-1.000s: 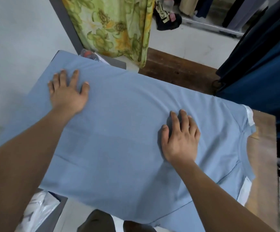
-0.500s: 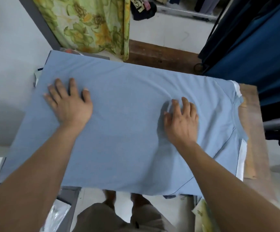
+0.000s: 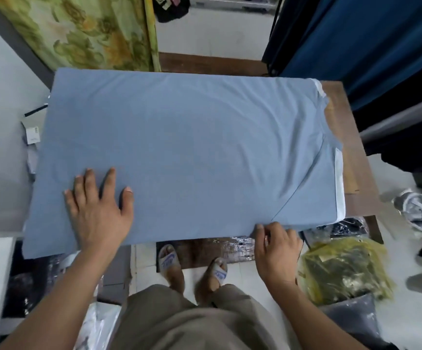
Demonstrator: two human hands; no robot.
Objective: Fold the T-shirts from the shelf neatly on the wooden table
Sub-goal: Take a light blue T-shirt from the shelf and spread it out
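Spread smooth ahead of both hands: soft blue T-shirt (image 3: 192, 147).
Pressing flat with splayed left hand (image 3: 99, 213), pinching near hem with right hand (image 3: 275, 251).

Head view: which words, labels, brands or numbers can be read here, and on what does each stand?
Nothing can be read.
The sandal straps: white lettering, too blurred to read.
The white tag left of the T-shirt: dark marks, too small to read.
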